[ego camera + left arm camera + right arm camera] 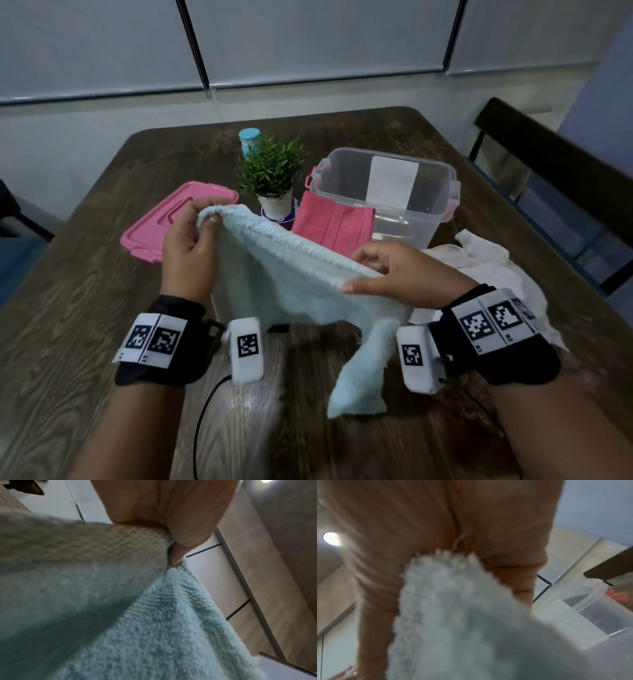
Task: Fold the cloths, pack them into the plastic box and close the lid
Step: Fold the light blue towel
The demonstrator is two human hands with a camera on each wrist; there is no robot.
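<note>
Head view is showing the left hand (186, 240) and right hand (394, 274) pinching the top edge of a soft, light, floppy blue towel (294, 284) above the table (85, 291), best held by its corners, while only the left wrist view is revealing a waffle-weave underside.

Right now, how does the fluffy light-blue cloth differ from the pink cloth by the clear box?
The fluffy light-blue cloth is held above the dark wooden table by the left hand and right hand; the pink cloth is in neither hand. The blue one hangs loose; the pink one looks folded flat. Blue is fluffy, pink smooth. Both are outside the clear plastic box.
</note>
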